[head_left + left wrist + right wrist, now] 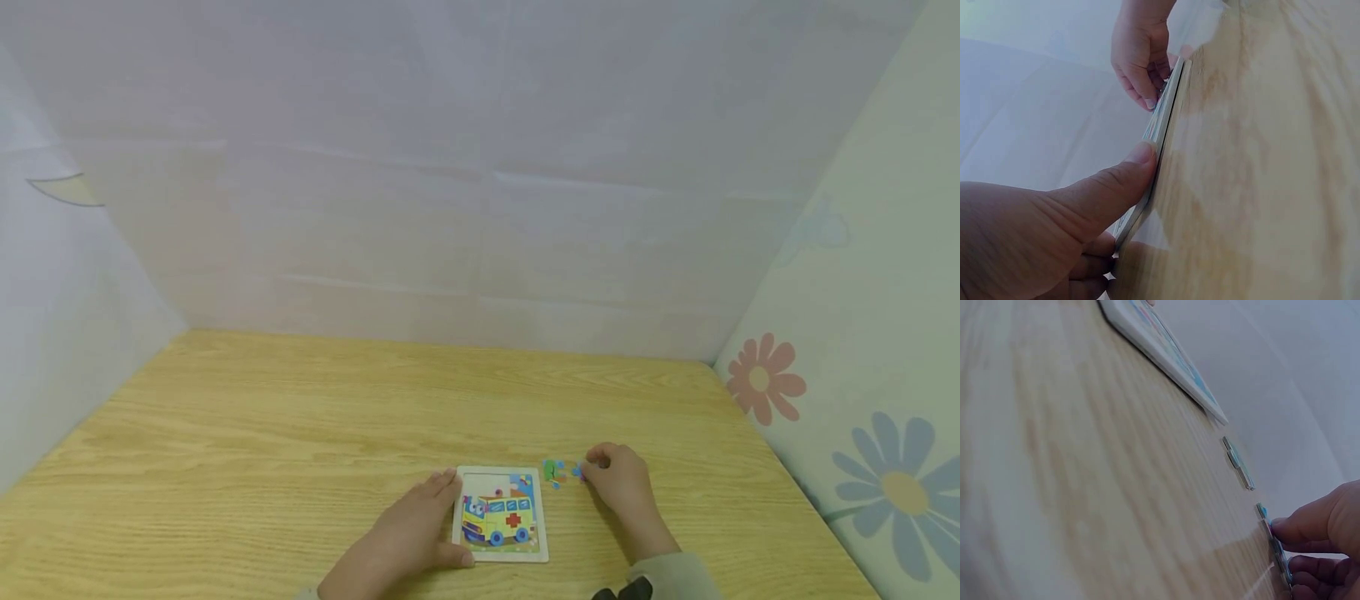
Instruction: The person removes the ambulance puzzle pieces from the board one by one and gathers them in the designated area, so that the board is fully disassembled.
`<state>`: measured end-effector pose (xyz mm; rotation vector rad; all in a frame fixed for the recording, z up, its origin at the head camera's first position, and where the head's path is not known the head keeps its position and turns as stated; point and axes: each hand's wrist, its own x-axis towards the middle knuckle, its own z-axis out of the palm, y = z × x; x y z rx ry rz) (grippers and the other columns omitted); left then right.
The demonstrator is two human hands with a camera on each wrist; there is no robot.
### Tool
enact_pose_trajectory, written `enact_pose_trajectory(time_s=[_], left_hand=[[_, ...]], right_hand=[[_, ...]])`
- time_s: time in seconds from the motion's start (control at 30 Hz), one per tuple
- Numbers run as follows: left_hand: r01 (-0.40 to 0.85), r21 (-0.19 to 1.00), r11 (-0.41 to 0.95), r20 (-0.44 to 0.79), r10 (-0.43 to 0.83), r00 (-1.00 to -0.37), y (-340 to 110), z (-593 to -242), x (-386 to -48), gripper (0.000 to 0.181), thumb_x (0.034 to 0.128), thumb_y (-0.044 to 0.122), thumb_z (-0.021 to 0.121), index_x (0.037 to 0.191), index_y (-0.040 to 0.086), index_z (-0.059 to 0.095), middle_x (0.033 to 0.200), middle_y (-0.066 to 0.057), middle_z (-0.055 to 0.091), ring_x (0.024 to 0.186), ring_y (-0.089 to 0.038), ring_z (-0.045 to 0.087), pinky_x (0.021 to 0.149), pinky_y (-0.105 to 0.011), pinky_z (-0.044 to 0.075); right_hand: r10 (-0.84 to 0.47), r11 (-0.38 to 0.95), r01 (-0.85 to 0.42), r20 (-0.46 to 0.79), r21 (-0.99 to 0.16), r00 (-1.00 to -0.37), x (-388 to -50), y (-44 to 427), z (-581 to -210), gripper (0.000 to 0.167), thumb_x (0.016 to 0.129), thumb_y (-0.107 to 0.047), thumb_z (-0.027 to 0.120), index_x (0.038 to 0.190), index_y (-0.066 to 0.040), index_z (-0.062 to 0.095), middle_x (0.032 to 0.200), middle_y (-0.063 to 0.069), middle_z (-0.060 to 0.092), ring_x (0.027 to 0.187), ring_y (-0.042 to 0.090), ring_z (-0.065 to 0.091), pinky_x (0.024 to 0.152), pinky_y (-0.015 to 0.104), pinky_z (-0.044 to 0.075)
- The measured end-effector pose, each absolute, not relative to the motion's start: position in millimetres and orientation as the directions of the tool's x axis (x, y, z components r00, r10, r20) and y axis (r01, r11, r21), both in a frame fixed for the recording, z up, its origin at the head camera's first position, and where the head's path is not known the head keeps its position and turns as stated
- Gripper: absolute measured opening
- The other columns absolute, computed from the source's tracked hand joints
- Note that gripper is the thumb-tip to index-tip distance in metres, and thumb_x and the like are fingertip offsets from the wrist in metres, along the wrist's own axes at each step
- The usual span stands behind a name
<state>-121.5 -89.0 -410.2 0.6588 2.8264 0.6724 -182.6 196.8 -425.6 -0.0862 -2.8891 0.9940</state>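
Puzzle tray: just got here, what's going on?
A person is handling a jigsaw with both hands. The left hand rests against the left side of the puzzle tray, which lies on the wooden table and shows a yellow ambulance. The right hand holds a small piece off the tray's right side. More of the puzzle lies loose between tray and right hand. The picture looks mostly filled, with a pale gap at upper left.
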Motion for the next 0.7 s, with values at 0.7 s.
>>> enact_pose_trajectory(time_s=[0.7], left_hand=[[0.369,0.469,0.802,-0.068,0.450,-0.891,-89.2,-410.1,-120.8,0.093,0.0688,0.050,0.074,0.136,-0.004,0.040,0.145,-0.019,0.035,0.133,-0.038,0.032,0.107,-0.054,0.030]], right_hand=[[0.156,0.717,0.082,0.045,-0.693,-0.987,-182.5,195.4,-421.0,0.021,0.090,-0.015,0.055,0.103,0.000,0.064,0.099,0.013,0.064,0.094,0.028,0.059,0.080,0.044,0.051]])
